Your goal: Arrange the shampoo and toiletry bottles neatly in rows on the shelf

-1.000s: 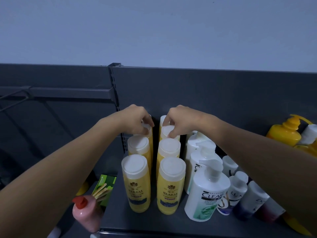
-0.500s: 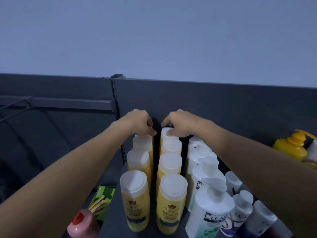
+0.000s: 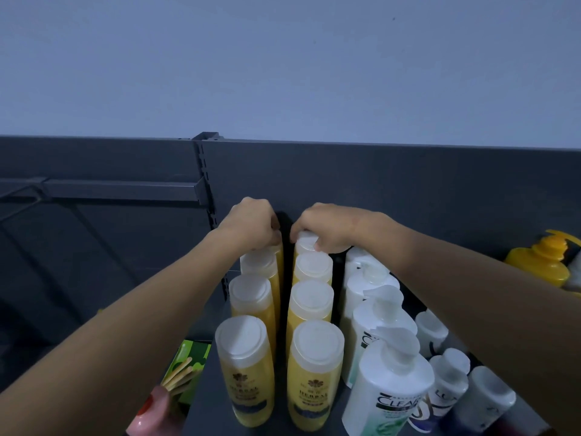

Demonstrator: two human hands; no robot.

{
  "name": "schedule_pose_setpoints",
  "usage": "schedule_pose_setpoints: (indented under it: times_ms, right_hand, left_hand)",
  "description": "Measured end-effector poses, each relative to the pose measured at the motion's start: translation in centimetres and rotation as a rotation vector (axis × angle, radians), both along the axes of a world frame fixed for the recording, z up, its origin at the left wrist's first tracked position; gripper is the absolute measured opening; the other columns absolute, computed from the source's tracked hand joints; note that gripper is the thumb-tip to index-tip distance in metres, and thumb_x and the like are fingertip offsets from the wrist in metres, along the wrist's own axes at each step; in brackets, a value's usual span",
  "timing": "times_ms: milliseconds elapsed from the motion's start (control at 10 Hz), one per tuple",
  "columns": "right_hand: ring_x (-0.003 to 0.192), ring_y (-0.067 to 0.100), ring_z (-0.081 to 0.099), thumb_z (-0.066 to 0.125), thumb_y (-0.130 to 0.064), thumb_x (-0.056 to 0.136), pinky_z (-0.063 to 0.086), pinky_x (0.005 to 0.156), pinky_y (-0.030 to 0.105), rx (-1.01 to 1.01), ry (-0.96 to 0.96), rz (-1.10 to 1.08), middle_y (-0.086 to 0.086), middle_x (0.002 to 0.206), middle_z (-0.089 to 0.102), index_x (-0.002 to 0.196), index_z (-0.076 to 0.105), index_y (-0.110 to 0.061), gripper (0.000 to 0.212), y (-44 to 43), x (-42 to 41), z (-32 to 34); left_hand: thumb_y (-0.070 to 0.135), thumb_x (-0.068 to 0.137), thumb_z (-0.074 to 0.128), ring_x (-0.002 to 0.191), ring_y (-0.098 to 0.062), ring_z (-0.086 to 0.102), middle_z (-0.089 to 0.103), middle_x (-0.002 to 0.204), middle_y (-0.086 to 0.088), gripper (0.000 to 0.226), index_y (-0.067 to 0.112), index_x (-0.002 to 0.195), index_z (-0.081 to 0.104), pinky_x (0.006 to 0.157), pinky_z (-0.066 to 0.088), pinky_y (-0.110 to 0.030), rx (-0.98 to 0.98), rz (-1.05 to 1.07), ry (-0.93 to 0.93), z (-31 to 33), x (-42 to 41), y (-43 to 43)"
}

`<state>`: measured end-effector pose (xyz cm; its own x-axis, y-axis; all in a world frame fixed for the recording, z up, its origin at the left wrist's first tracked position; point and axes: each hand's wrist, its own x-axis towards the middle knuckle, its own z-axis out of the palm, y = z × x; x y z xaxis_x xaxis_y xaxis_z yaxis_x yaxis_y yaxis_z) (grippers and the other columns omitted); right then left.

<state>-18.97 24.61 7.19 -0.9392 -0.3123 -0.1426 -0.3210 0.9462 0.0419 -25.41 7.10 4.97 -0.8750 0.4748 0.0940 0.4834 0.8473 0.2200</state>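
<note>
At frame centre, the left hand curls over the cap of the rearmost bottle in the left yellow row, and the right hand grips the rearmost cap of the right yellow row. Both rows stand upright on the shelf, white pump bottles just beside them to the right.

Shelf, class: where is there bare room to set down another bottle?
A dark lane runs between the two yellow bottle rows. The shelf is bare left of them. White pump bottles crowd the right.
</note>
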Motion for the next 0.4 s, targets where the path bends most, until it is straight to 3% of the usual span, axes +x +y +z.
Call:
schedule_pose_setpoints:
  times_ms: [100,300,400]
  right_hand:
    - [0.125,0.025,0.055,0.056,0.006,0.086,0.053,0.096,0.042,-0.023,0.017,-0.01,-0.003,0.136,0.06,0.133,0.063,-0.035,0.063,0.2,0.3,-0.3]
    - [0.137,0.022,0.045,0.059,0.001,0.094,0.037,0.096,0.026,-0.098,0.075,-0.029,-0.001,0.144,0.055,0.145,0.057,-0.031,0.06,0.3,1.8,0.1]
    - [0.136,0.023,0.047,0.065,-0.012,0.096,0.041,0.101,0.031,-0.178,0.167,-0.081,-0.001,0.143,0.055,0.146,0.054,-0.032,0.055,1.3,3.3,1.1]
  left_hand:
    - [0.035,0.086,0.07,0.088,-0.024,0.069,0.074,0.105,-0.002,0.026,0.028,0.11,0.078,0.075,0.063,-0.038,-0.005,0.0,0.01,0.0,0.2,-0.2]
    - [0.038,0.091,0.067,0.087,-0.026,0.067,0.072,0.105,-0.004,0.03,0.022,0.115,0.076,0.074,0.061,-0.038,-0.019,0.031,0.047,0.0,1.4,-0.3]
    - [0.043,0.09,0.067,0.085,-0.025,0.068,0.073,0.1,-0.001,0.033,0.023,0.115,0.074,0.074,0.062,-0.041,0.037,0.04,0.11,0.8,2.8,0.2]
